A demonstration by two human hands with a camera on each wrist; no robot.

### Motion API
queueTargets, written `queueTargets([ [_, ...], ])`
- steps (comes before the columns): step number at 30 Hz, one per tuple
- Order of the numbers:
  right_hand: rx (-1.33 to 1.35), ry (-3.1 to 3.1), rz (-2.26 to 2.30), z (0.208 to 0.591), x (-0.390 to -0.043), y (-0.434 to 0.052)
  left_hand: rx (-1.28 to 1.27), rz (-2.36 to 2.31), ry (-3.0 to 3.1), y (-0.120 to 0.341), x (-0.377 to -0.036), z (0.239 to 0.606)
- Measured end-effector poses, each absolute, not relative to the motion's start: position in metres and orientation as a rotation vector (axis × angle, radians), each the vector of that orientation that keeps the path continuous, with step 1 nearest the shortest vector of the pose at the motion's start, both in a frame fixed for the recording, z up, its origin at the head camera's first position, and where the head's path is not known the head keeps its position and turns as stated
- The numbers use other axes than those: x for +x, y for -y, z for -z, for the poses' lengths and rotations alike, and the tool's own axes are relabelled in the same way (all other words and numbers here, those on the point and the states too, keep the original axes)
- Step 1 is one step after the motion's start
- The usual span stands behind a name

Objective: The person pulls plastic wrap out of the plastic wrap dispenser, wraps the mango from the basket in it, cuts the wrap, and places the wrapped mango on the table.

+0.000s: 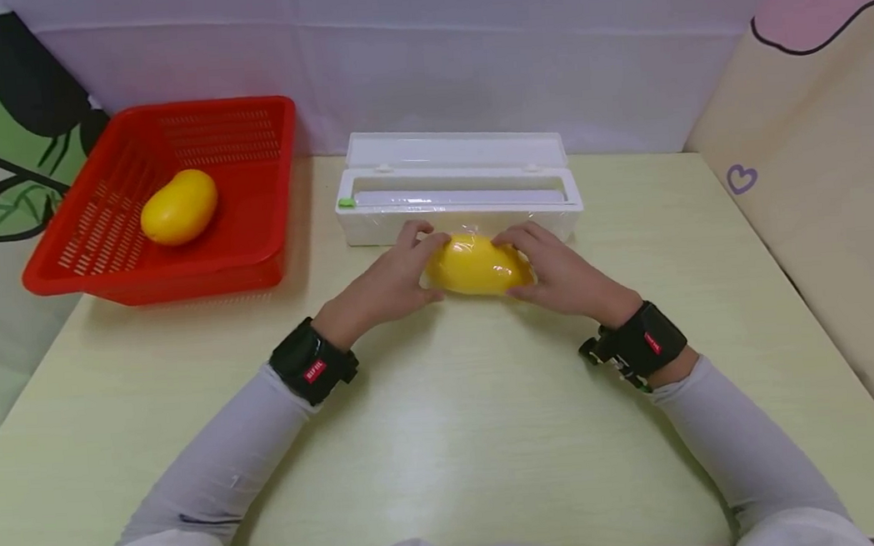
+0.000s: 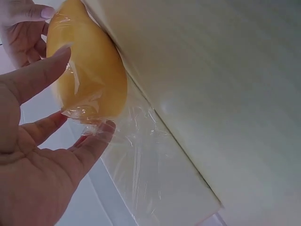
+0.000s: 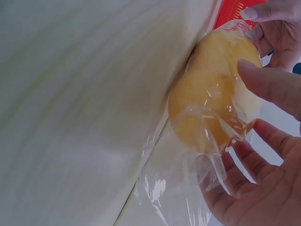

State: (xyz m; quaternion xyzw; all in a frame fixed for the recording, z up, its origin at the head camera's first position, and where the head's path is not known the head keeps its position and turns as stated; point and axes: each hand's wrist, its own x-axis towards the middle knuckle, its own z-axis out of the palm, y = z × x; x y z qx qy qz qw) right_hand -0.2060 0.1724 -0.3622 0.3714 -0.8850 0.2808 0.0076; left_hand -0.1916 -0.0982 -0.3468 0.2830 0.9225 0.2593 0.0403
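A yellow mango point(image 1: 479, 265) lies at the front of a white cling film dispenser box point(image 1: 456, 195), with clear cling film point(image 3: 157, 188) stretched over it. At the mango's left end, my left hand point(image 1: 400, 277) holds the fruit through the film, thumb on the near side and fingers on the far side. My right hand point(image 1: 557, 272) grips the right end the same way. Loose film spreads past both ends of the fruit in the wrist views; in the left wrist view the left fingertips point(image 2: 107, 129) touch a bunched fold of it.
To the left stands a red plastic basket point(image 1: 256, 267) with another mango point(image 1: 180, 208) inside. The dispenser's lid point(image 1: 455, 148) is raised at the back, and a small green slider point(image 1: 346, 202) sits at its left end. A cloth-covered wall point(image 1: 530, 67) rises behind the table point(image 1: 447, 439).
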Motion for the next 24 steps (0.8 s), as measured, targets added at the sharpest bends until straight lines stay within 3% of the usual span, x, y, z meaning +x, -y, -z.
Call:
queueTargets([
  [16, 1.096, 2.863, -0.872, 0.363, -0.215, -0.166, 0.853, -0.837, -2.794, 0.098, -0.206, 0.357],
  [24, 1.060, 2.853, -1.127, 0.356, -0.215, -0.170, 0.834, -0.900, -2.806, 0.098, -0.207, 0.357],
])
